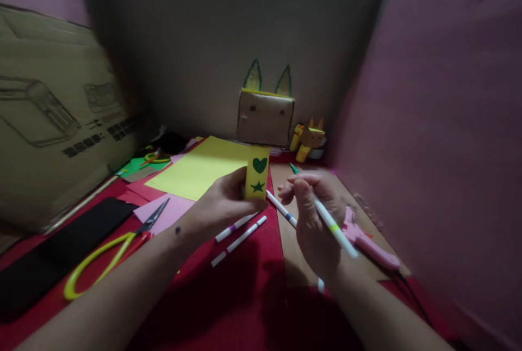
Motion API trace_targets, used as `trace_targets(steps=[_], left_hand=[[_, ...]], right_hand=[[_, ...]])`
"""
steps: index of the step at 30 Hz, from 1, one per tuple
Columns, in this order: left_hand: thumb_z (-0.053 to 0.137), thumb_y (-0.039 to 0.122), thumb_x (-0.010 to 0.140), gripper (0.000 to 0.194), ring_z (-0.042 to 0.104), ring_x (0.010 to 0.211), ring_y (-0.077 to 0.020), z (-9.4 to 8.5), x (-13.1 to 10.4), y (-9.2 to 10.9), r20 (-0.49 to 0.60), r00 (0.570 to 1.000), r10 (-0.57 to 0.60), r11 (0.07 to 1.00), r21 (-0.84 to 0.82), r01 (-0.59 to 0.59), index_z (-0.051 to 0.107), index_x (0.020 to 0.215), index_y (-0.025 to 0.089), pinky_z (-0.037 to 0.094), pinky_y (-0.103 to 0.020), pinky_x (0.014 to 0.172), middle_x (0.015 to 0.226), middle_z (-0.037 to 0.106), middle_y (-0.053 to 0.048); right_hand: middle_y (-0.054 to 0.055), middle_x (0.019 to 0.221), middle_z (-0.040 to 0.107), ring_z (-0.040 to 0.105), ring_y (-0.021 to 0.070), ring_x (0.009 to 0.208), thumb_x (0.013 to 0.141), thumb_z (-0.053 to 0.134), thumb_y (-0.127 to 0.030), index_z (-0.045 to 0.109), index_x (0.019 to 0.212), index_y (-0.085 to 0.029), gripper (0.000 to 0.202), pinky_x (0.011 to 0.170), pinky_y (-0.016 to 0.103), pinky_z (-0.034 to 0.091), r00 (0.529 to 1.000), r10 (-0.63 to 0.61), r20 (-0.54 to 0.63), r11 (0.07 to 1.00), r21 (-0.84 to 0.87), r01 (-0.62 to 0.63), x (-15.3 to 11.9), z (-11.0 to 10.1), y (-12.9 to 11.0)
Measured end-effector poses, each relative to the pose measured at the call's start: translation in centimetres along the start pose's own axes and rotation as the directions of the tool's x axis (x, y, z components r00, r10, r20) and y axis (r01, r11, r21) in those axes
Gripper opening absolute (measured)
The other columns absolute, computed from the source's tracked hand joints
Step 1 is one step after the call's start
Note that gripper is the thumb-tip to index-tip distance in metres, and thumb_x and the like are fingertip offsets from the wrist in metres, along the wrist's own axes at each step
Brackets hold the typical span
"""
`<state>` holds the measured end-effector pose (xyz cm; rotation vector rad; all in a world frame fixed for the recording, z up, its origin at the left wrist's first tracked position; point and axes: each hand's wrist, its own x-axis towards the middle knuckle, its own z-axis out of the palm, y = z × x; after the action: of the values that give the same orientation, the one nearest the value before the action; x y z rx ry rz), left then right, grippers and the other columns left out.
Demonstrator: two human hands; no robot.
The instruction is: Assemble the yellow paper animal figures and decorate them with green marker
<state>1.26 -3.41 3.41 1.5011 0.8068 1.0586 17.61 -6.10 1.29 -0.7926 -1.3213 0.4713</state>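
My left hand (232, 196) is closed around a yellow paper tube (256, 177) that bears a green heart and a green star. Atop this tube sits a cardboard box head (266, 117) with two dark eye dots and two green-edged pointed ears. In my right hand (316, 215) is a white marker pen (334, 229) with a green tip and a yellow-green band. Its tip points up and left, apart from the tube. Between and below the hands lie several other white markers (240, 240) on the red cloth.
Yellow-handled scissors (114, 256) and a black flat object (61, 256) lie at left, beside yellow paper (204, 163). A pink glue gun (373, 247) rests on a cardboard sheet (293, 264) at right. Behind stands a small yellow animal figure (310, 137); a large carton (53, 117) flanks the left.
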Motion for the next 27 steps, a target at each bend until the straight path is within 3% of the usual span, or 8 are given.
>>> trace_targets(steps=[7, 12, 15, 18, 23, 27], left_hand=[[0.075, 0.021, 0.072, 0.026, 0.051, 0.065, -0.0117, 0.1, 0.1, 0.1, -0.009, 1.0, -0.007, 0.991, 0.131, 0.008, 0.054, 0.087, 0.017, 0.043, -0.025, 0.06, 0.073, 0.054, 0.004], [0.074, 0.023, 0.073, 0.034, 0.057, 0.075, -0.0147, 0.5, 0.1, -0.4, 0.018, 1.0, 0.017, 0.991, 0.132, -0.019, 0.055, 0.101, 0.018, 0.047, -0.028, 0.068, 0.085, 0.061, 0.001], [0.072, 0.024, 0.075, 0.035, 0.059, 0.075, -0.0148, 1.1, 0.2, -0.8, -0.019, 1.0, 0.014, 0.981, 0.195, -0.01, 0.055, 0.105, 0.017, 0.048, -0.027, 0.066, 0.084, 0.062, 0.001], [0.072, 0.028, 0.075, 0.036, 0.056, 0.067, -0.0134, 1.8, 0.2, -1.1, -0.088, 0.996, 0.03, 0.962, 0.274, -0.005, 0.054, 0.104, 0.018, 0.046, -0.025, 0.06, 0.076, 0.06, 0.003], [0.068, 0.032, 0.079, 0.027, 0.055, 0.064, -0.015, 2.4, 0.0, -2.0, -0.183, 0.974, 0.136, 0.863, 0.504, -0.025, 0.053, 0.098, 0.02, 0.045, -0.027, 0.059, 0.075, 0.062, 0.002], [0.067, 0.026, 0.079, 0.026, 0.058, 0.07, -0.0189, 2.8, -0.3, -2.9, -0.169, 0.961, 0.221, 0.827, 0.554, -0.093, 0.051, 0.099, 0.022, 0.046, -0.03, 0.06, 0.077, 0.061, 0.0]], right_hand=[[-0.002, 0.086, 0.063, 0.062, 0.015, 0.079, 0.087, 0.066, -0.027, 0.059, 0.099, -0.024, 0.014, 0.075, 0.032, 0.052, 0.997, 0.073, 0.001, 0.99, 0.121, -0.073, 0.4, 0.5, 0.4], [0.003, 0.101, 0.061, 0.062, 0.0199, 0.099, 0.082, 0.069, -0.027, 0.053, 0.107, -0.027, 0.03, 0.082, 0.036, 0.053, 0.992, 0.087, 0.088, 0.967, 0.234, -0.105, 0.3, 0.6, 0.4], [0.003, 0.106, 0.061, 0.061, 0.0211, 0.105, 0.078, 0.074, -0.025, 0.049, 0.11, -0.028, 0.041, 0.087, 0.038, 0.053, 0.989, 0.092, 0.113, 0.96, 0.253, -0.118, 0.3, 0.6, 0.4], [0.002, 0.107, 0.062, 0.061, 0.0208, 0.102, 0.07, 0.079, -0.022, 0.048, 0.11, -0.028, 0.051, 0.091, 0.04, 0.051, 0.984, 0.145, 0.103, 0.955, 0.244, -0.166, 0.4, 0.9, 0.5], [0.003, 0.105, 0.064, 0.063, 0.022, 0.1, 0.068, 0.079, -0.023, 0.051, 0.106, -0.026, 0.047, 0.087, 0.04, 0.052, 0.966, 0.242, 0.088, 0.922, 0.288, -0.258, 0.5, 1.6, 0.2], [-0.001, 0.092, 0.063, 0.063, 0.0174, 0.084, 0.067, 0.078, -0.02, 0.051, 0.103, -0.025, 0.045, 0.078, 0.034, 0.053, 0.945, 0.305, 0.119, 0.872, 0.364, -0.327, 0.5, 2.1, -0.4]])
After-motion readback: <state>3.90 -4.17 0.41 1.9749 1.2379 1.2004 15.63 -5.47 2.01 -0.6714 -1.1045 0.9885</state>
